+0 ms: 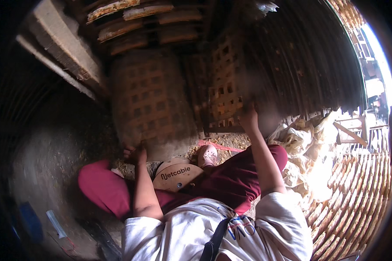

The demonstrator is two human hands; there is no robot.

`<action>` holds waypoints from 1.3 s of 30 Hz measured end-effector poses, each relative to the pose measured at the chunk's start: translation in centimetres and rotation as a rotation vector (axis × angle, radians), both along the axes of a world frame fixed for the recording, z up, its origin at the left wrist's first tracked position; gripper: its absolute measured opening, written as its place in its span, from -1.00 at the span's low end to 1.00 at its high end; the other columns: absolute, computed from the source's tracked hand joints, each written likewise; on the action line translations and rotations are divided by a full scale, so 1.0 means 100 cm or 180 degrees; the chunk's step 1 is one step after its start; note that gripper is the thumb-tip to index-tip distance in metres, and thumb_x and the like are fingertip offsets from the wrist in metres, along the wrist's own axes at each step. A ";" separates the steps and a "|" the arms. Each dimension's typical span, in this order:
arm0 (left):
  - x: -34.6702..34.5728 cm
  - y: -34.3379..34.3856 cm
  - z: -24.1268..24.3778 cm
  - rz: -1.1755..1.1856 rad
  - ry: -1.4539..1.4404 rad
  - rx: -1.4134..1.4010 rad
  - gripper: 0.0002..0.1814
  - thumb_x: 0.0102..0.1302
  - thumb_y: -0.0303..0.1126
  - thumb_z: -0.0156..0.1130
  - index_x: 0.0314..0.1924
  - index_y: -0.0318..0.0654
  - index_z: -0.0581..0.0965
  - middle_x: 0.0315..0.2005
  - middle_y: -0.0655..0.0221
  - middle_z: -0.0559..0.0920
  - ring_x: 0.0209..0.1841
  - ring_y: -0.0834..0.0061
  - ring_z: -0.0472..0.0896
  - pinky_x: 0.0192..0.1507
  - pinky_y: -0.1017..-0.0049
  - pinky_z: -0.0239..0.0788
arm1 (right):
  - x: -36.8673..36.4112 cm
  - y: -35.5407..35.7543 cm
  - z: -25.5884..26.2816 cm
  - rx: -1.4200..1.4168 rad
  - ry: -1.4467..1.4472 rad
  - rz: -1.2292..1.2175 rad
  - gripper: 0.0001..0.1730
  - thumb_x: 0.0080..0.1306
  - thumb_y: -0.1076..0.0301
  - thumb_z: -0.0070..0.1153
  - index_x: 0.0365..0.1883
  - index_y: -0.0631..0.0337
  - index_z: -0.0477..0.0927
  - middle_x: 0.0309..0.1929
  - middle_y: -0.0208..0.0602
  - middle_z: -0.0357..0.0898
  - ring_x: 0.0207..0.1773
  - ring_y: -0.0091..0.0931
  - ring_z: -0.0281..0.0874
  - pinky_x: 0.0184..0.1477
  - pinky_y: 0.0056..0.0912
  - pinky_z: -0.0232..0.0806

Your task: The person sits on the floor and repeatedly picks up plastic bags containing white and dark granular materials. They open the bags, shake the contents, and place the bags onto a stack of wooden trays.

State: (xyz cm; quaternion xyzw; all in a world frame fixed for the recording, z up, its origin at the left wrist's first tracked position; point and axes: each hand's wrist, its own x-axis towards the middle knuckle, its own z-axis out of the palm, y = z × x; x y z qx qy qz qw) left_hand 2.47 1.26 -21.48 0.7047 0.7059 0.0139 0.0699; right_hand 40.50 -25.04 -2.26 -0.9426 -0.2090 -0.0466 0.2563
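Note:
A pale brown, blurred panel or sack with rows of dark square marks fills the space ahead of my knees. My left hand is at its lower left corner, fingers curled; blur hides whether they close on it. To the right stands a crate-like panel with square holes, its lower edge near the ground. My right hand is beside that panel's right side, its fingers lost in shadow and blur. Between my legs lies a round cable-reel flange bearing writing.
Stacked slatted racks rise ahead. Wooden beams lean at the left. Crumpled plastic sheeting lies right of my knee, near rows of pale slats. A pink clog is on my foot, by a red strip.

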 end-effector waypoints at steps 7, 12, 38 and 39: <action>-0.013 0.009 0.002 -0.0120 -0.0556 0.0125 0.14 -0.02 0.48 0.15 0.40 -0.12 0.09 0.20 -0.03 0.32 0.18 -0.14 0.34 0.15 -0.06 0.20 | 0.019 -0.021 -0.009 0.1213 0.1553 0.0414 -0.58 0.26 0.35 0.10 0.10 0.18 0.43 -0.40 -0.13 0.60 -0.51 -0.45 0.57 -0.56 -0.39 0.38; -0.032 0.025 -0.002 -0.0315 -0.1688 0.1222 -0.15 -0.06 0.01 0.41 0.22 -0.20 0.37 -0.02 0.08 0.55 0.02 0.03 0.52 0.03 0.15 0.37 | -0.033 -0.055 0.093 0.1484 0.1922 0.0196 -0.56 0.36 0.44 0.05 0.20 0.29 0.37 -0.26 -0.35 0.58 -0.43 -0.61 0.55 -0.53 -0.56 0.40; -0.093 0.049 -0.034 0.1377 -0.5051 -0.1627 -0.54 0.32 0.05 0.14 0.06 -0.05 0.54 -0.12 0.48 0.58 -0.17 0.56 0.48 -0.18 0.50 0.34 | -0.122 0.105 -0.152 0.2465 0.4407 0.1233 -0.34 0.30 -0.04 0.18 0.27 0.08 0.37 -0.08 -0.45 0.50 -0.09 -0.50 0.49 -0.03 -0.31 0.40; -0.112 0.045 -0.037 0.0950 -0.4826 -0.1468 -0.54 0.34 0.00 0.14 0.08 -0.13 0.53 0.02 0.41 0.56 0.01 0.50 0.47 -0.01 0.43 0.33 | -0.138 0.118 -0.146 0.2106 0.4132 0.1009 -0.39 0.32 -0.05 0.15 0.21 0.09 0.42 -0.10 -0.45 0.52 -0.08 -0.49 0.48 -0.02 -0.31 0.39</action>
